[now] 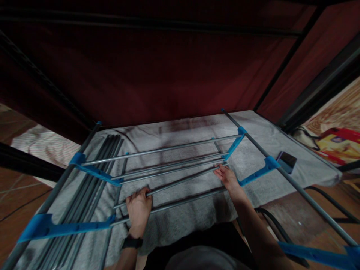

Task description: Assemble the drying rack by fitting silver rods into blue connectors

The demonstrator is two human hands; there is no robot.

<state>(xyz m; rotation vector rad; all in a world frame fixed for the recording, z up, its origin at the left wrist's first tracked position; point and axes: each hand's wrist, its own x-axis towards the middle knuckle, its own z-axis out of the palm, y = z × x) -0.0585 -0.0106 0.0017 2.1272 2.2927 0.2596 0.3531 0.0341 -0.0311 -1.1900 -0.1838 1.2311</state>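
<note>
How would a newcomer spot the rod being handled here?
Over the pale cloth is a frame with blue brackets. Look between the left hand and right hand. The grey rod is the one both grip, slanting more steeply than its neighbours.

Near lower centre, the left hand [139,208] is gripping a rod [182,180] near its left end, while the right hand [228,179] is pinching its right end. Blue brackets [97,174] are flanking them. More rods [84,195] are lying lower left; at right, a phone [287,161] is resting on cloth [197,127].
</note>
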